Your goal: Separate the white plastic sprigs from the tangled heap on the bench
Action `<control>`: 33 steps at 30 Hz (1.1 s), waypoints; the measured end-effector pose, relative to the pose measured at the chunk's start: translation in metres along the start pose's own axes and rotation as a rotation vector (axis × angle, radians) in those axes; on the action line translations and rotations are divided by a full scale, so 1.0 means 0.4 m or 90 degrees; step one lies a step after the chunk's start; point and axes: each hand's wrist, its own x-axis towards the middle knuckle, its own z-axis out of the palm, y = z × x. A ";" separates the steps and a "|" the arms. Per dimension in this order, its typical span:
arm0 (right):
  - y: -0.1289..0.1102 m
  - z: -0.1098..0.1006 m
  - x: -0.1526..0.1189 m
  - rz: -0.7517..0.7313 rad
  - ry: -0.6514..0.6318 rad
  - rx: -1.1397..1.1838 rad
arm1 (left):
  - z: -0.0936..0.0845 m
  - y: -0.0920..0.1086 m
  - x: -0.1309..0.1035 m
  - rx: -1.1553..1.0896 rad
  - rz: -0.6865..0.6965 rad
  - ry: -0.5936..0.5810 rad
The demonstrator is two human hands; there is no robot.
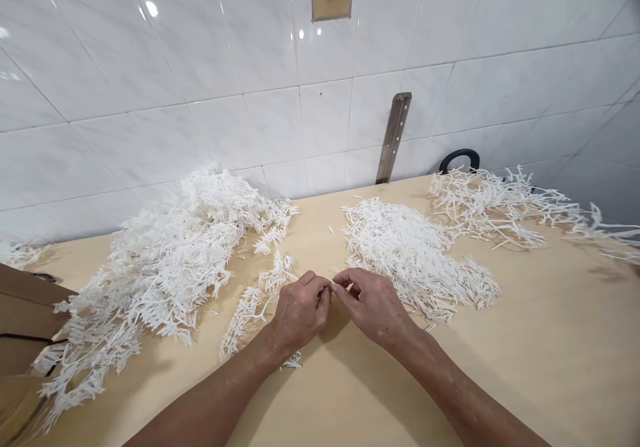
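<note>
My left hand (301, 310) is closed around a white branched plastic sprig (246, 317), whose twiggy length trails out to the left over the table. At the middle of the table my right hand (374, 306) meets it, thumb and forefinger pinched on a tiny white tip; the fingers hide most of it. Left of my hands lies a large tangled heap of white branched sprigs (175, 254). Just beyond my right hand is a lower pile of short, loose white pieces (405, 247).
Bare branching white stems (493, 204) lie at the back right, near a black ring-shaped handle (459, 157). A metal bracket (394, 137) stands against the tiled wall (200, 54). A cardboard box (30, 314) sits at the left edge of the wooden tabletop (560, 340).
</note>
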 end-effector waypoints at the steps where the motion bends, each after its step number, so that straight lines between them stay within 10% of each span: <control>1: 0.002 0.001 0.000 -0.008 0.004 -0.012 | 0.000 0.001 0.000 0.006 0.003 -0.004; 22: 0.053 0.051 -0.004 -0.051 0.032 -0.118 | -0.004 -0.011 0.029 -0.149 -0.092 -0.164; 33: 0.076 0.032 0.019 0.313 0.173 0.272 | -0.011 -0.009 0.031 -0.348 -0.236 -0.096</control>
